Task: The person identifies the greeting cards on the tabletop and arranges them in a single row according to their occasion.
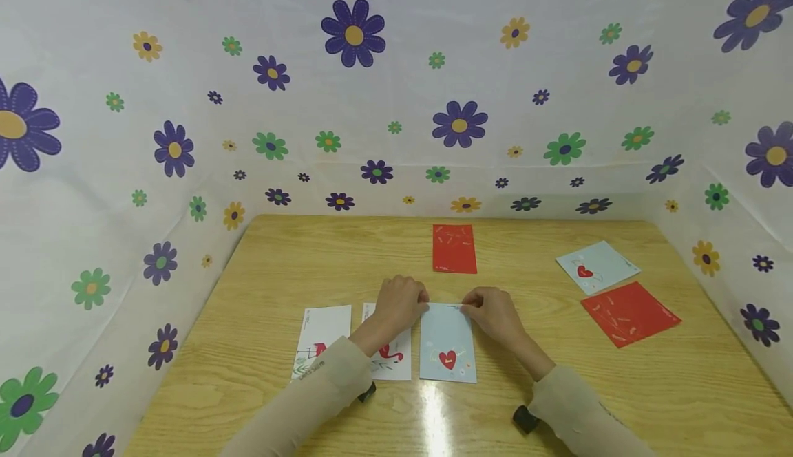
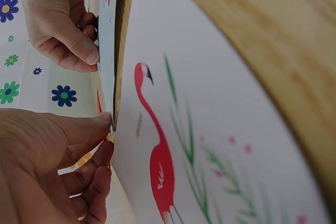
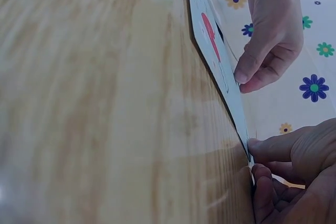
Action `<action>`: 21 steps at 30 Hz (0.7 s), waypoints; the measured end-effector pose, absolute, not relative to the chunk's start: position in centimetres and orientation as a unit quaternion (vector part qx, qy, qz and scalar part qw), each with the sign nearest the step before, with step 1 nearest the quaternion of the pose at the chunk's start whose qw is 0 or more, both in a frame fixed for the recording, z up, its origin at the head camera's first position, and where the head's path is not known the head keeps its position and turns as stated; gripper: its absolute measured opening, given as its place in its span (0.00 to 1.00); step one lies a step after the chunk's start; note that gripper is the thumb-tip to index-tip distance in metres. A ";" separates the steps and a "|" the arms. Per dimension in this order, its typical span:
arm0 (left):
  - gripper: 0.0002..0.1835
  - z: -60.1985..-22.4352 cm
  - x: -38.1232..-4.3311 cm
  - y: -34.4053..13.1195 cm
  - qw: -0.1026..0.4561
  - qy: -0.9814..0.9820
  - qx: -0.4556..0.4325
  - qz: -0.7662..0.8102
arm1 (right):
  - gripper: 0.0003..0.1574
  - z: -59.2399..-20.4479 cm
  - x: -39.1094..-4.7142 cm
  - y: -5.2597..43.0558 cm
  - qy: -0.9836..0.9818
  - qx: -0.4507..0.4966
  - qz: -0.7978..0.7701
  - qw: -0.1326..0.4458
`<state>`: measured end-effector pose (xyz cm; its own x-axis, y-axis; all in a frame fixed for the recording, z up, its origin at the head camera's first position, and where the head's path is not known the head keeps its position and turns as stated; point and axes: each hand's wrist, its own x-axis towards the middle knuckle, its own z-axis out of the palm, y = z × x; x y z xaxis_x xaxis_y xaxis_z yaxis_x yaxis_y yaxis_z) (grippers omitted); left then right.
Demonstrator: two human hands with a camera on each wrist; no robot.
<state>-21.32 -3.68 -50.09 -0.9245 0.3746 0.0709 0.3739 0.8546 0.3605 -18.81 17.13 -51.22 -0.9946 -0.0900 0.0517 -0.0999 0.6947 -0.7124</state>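
Observation:
A light blue card [image 1: 447, 330] with a red winged heart near its lower edge lies on the wooden table, in front of the person. My left hand [image 1: 398, 303] pinches its upper left corner between thumb and fingers. At the upper right corner, my right hand [image 1: 495, 314] pinches the same card. The right wrist view shows both hands along the top edge of the blue card [image 3: 212, 45]. Left of it lies a white flamingo card [image 1: 396, 367], partly hidden under the left forearm. Another white flamingo card [image 1: 325, 326] lies farther left.
One red card [image 1: 454, 250] lies toward the back of the table [image 1: 334, 257]. At the right, a second light blue heart card [image 1: 604, 268] lies beside another red card [image 1: 632, 314], both turned at an angle. A white flower-printed sheet [image 1: 409, 85] surrounds the table's back and sides.

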 end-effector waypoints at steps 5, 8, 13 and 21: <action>0.02 -49.9 -21.4 -3.6 0.007 0.963 0.194 0.185 | 0.05 -51.4 -18.9 17.2 -0.923 0.055 0.381 0.007; 0.02 -49.8 -21.4 -3.6 0.011 0.964 0.193 0.180 | 0.05 -51.3 -18.9 17.3 -0.922 0.057 0.382 0.009; 0.04 -49.8 -21.5 -3.5 0.007 0.965 0.190 0.179 | 0.06 -51.1 -18.9 17.6 -0.917 0.060 0.393 0.008; 0.08 -49.6 -21.5 -2.7 -0.022 0.959 0.199 0.200 | 0.16 -50.7 -18.4 19.3 -0.886 0.045 0.458 -0.061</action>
<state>-21.53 -2.71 -49.61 -0.9201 0.3722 0.1220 0.3899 0.8409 0.3753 -18.44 19.33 -50.74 -0.9886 -0.1350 -0.0667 -0.0235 0.5760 -0.8171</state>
